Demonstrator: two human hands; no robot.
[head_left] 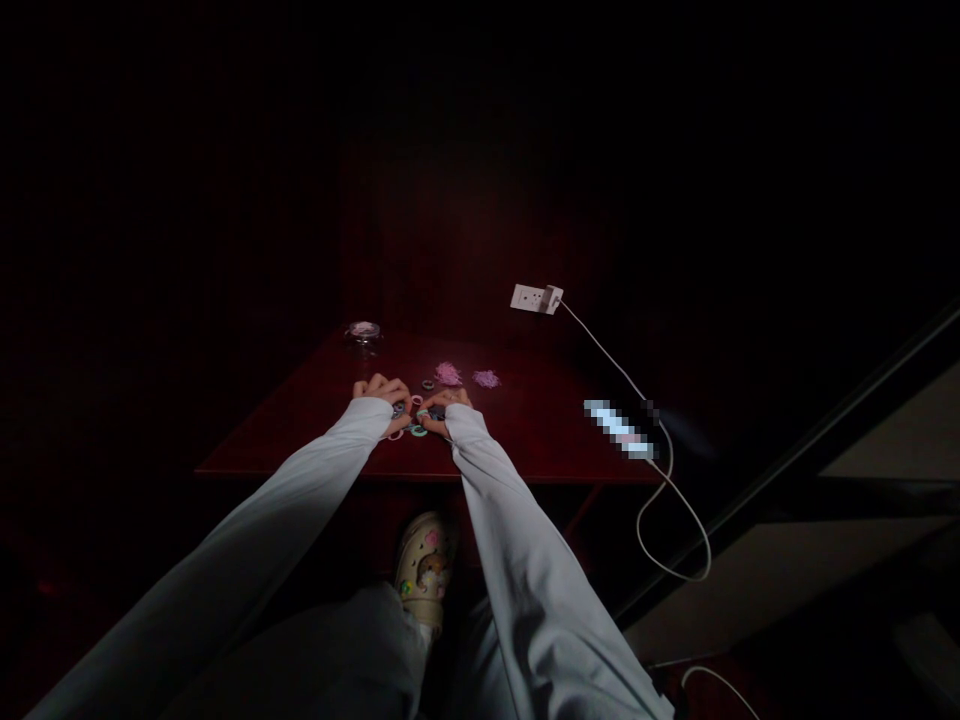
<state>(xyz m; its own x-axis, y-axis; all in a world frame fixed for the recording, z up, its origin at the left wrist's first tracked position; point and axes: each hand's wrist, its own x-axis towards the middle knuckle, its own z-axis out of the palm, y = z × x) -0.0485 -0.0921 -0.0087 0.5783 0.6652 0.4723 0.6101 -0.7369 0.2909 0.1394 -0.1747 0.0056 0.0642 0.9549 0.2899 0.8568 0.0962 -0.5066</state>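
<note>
The left hand (384,388) and right hand (453,398) curl inward around small rings (419,432) at the near side of the table (285,440), seemingly keeping them gathered; in this dimness I can't tell whether either grips one. The pink pile (448,374) and purple pile (487,379) sit farther off, leaving working room.

The person wears a loose, pale blue-grey top (517,560) whose plain long sleeves (300,480) crease softly and reach the wrists, with dark greyish trousers (330,650) and a beige clog (425,570) dotted with small holes and pink, green and brown charms (431,572).
</note>
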